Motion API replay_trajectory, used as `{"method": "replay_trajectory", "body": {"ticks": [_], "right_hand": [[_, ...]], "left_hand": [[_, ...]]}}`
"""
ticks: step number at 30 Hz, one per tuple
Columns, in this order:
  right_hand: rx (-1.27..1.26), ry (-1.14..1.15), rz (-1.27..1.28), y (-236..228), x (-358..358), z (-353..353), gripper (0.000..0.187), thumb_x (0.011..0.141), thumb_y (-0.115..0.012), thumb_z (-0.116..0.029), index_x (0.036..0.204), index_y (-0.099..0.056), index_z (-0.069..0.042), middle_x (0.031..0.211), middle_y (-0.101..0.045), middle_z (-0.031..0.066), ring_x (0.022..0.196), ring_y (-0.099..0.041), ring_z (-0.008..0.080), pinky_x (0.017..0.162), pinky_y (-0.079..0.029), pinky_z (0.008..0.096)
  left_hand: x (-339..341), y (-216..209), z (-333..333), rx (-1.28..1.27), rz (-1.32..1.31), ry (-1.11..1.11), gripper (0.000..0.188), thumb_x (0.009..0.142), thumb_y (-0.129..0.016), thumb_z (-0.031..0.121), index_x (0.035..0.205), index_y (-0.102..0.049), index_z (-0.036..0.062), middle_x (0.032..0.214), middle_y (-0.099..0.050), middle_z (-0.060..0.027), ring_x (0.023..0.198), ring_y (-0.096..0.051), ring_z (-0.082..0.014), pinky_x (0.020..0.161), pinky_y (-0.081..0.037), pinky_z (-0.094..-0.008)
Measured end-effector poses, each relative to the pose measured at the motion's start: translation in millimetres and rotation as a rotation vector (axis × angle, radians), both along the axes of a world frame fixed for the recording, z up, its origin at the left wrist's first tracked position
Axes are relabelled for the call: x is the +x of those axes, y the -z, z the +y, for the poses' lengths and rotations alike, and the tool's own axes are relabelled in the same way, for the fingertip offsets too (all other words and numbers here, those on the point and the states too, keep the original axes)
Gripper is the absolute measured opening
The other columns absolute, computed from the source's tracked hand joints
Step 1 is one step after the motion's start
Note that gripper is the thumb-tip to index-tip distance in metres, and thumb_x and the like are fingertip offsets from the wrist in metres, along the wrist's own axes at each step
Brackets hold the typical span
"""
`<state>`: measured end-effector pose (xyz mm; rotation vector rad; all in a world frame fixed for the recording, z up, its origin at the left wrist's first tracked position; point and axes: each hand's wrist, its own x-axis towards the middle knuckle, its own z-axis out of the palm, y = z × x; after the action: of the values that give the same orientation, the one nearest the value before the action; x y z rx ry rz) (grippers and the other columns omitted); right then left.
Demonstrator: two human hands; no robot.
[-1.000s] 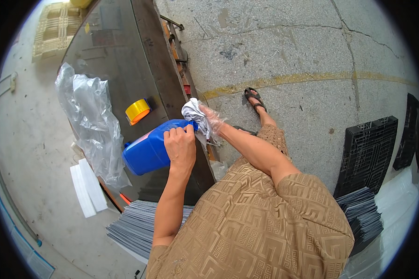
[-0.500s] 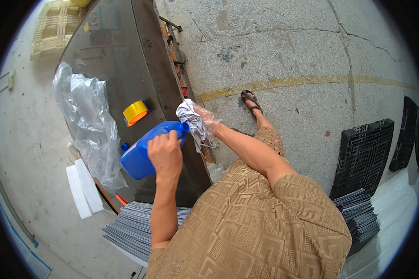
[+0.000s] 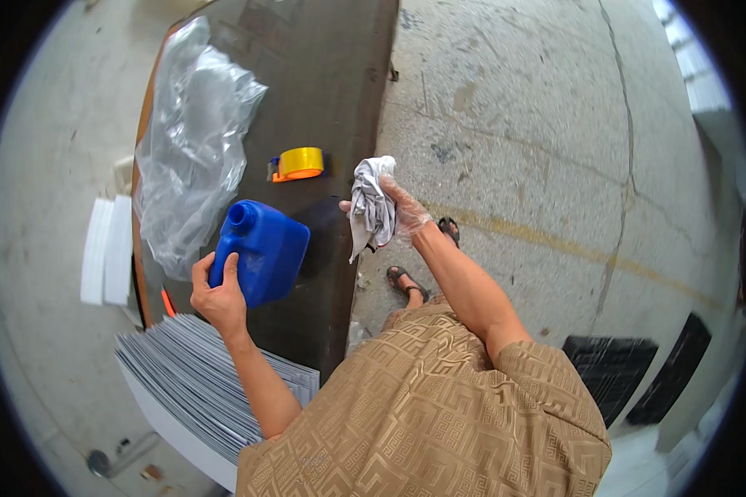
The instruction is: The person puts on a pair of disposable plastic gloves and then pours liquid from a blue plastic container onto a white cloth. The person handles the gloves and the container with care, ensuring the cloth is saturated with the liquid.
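Note:
My left hand (image 3: 220, 296) is wrapped round the handle of a blue plastic jug (image 3: 275, 255), held upright over the dark table (image 3: 319, 108). The jug's round mouth shows no cap. In my right hand (image 3: 408, 207), which wears a thin clear plastic glove, is a crumpled white and grey cloth (image 3: 371, 209). The cloth is bunched up beside the table's right edge, apart from the jug. A yellow tape roll on an orange and blue dispenser (image 3: 300, 163) rests on the table beyond the jug.
Crumpled clear plastic sheeting (image 3: 195, 141) lies along the table's left side. A stack of thin grey sheets (image 3: 199, 385) stands at the near end, with white strips (image 3: 106, 248) further left. Black pallets (image 3: 609, 369) are at the right. A yellow line (image 3: 547, 238) crosses the concrete floor.
The jug has gone from tilted toward the cloth to upright, moving left away from it. My right hand still holds the cloth. The whole view has turned, and my feet have shifted.

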<state>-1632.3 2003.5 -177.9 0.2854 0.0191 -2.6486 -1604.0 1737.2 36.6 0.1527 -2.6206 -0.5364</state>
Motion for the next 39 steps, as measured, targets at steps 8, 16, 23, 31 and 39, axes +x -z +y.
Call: {"method": "replay_trajectory", "body": {"ticks": [8, 16, 23, 31, 39], "right_hand": [[0.562, -0.23, 0.268, -80.7, -52.0, -27.4, 0.053, 0.085, -0.074, -0.013, 0.132, -0.053, -0.003, 0.109, -0.071, 0.0153, 0.083, -0.07, 0.0148, 0.064, -0.058, 0.024], [1.065, -0.407, 0.324, -156.4, -94.8, -43.9, 0.046, 0.089, -0.073, -0.029, 0.123, -0.058, -0.003, 0.089, -0.07, 0.0074, 0.066, -0.067, 0.0144, 0.057, -0.056, 0.0275], [0.595, -0.276, 0.354, -142.8, -53.2, -76.9, 0.053, 0.085, -0.061, 0.005, 0.134, -0.047, -0.011, 0.112, -0.061, 0.0146, 0.088, -0.07, 0.0323, 0.067, -0.064, 0.0411], [1.198, -0.061, 0.695, -130.5, -40.8, -109.4, 0.049, 0.092, -0.066, -0.007, 0.137, -0.047, -0.008, 0.121, -0.059, 0.0033, 0.107, -0.059, 0.0137, 0.093, -0.05, 0.0292], [1.172, -0.251, 0.708, -154.0, -29.5, -108.0, 0.076, 0.08, -0.071, 0.004, 0.147, -0.039, -0.009, 0.133, -0.054, 0.0048, 0.121, -0.053, 0.0159, 0.106, -0.042, 0.0313]], "left_hand": [[46.4, 46.4, -62.2, 0.262, 0.144, -0.21, 0.027, 0.084, -0.081, 0.013, 0.102, -0.067, -0.0028, 0.093, -0.07, -0.0101, 0.084, -0.065, -0.0161, 0.078, -0.054, -0.0283], [64.9, 42.2, -72.2, 0.302, 0.232, -0.238, 0.029, 0.081, -0.083, 0.018, 0.098, -0.067, 0.0012, 0.084, -0.071, -0.0136, 0.075, -0.07, -0.0241, 0.071, -0.055, -0.0346], [60.0, 50.1, -74.7, 0.302, 0.263, -0.214, 0.031, 0.079, -0.083, 0.02, 0.098, -0.066, 0.0021, 0.084, -0.07, -0.0165, 0.076, -0.07, -0.0325, 0.068, -0.055, -0.038], [66.1, 51.2, -79.4, 0.271, 0.256, -0.23, 0.031, 0.081, -0.081, 0.025, 0.098, -0.065, 0.0042, 0.086, -0.07, -0.0152, 0.081, -0.068, -0.0345, 0.073, -0.053, -0.0427], [65.1, 52.3, -79.8, 0.233, 0.27, -0.198, 0.031, 0.082, -0.08, 0.024, 0.099, -0.064, 0.0045, 0.088, -0.07, -0.0147, 0.081, -0.068, -0.0345, 0.074, -0.052, -0.0426]]}}
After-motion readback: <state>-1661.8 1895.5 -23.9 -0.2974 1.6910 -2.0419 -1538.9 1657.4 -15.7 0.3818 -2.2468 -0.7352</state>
